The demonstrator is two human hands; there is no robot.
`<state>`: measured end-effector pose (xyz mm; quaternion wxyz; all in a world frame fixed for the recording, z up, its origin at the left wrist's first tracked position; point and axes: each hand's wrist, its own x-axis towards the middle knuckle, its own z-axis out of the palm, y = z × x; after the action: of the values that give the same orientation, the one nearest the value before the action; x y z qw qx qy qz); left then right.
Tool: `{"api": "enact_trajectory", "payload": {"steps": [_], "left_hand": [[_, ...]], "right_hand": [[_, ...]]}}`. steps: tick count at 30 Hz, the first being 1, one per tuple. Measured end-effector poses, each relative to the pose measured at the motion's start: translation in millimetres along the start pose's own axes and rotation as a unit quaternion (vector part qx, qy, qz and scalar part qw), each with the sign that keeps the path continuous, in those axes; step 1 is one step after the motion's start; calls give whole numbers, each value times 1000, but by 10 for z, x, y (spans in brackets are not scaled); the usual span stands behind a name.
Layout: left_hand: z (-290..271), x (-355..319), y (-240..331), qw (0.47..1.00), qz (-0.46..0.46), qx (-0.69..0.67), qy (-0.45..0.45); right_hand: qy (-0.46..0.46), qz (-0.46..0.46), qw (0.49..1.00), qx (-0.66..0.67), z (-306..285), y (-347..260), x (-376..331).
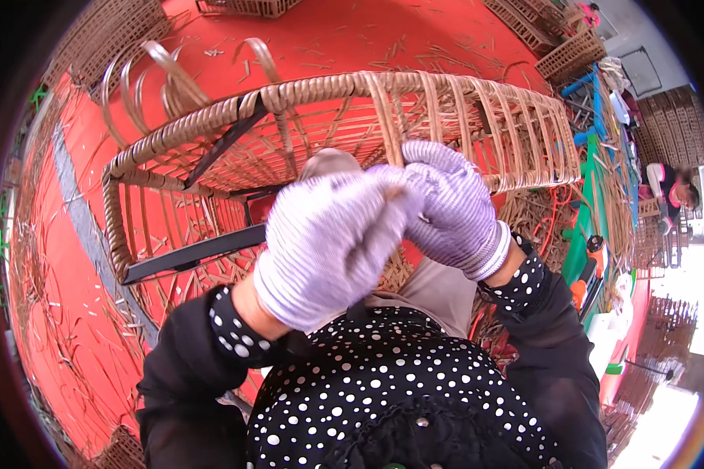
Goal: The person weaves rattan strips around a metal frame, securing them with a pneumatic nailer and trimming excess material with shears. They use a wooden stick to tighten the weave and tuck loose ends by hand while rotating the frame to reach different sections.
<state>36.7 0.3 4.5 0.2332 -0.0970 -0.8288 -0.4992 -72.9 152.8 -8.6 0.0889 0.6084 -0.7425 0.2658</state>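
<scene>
A brown wicker basket frame [321, 87] with dark flat bars lies on its side in front of me. Both my hands wear white and purple striped gloves and meet at its near side. My left hand [325, 246] is closed, its fingertips pinching around a bit of brown strip, slightly blurred. Against it, my right hand [461, 215] is also closed, fingers curled by the wicker strip [385, 117] that comes down from the rim. Where the strip runs between the gloves is mostly hidden. Several loose strip ends [168, 74] curl up from the basket's far left.
Red floor [62, 328] with scattered strip scraps spreads around. Stacked baskets [117, 35] stand at the far left, others [575, 55] at the far right. An orange and black tool [594, 258] lies at the right beside a green bar [590, 211]. Another person [669, 191] is farther right.
</scene>
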Motion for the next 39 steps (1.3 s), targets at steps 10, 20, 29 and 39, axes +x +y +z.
{"api": "enact_trajectory", "payload": {"steps": [10,20,29,39], "left_hand": [[237,-494,-352,984,91,123,86],[606,-515,-791,967,143,-104,184],[750,-626,-1220,983,-22,-100,155],[755,-590,-931,923,-84,-331,176]], "right_hand": [[-71,-16,997,22,-78,120,294],[-105,45,993,1,-18,19,489],[-91,27,992,-83,171,197,681],[-54,19,993,-107,218,127,539]]}}
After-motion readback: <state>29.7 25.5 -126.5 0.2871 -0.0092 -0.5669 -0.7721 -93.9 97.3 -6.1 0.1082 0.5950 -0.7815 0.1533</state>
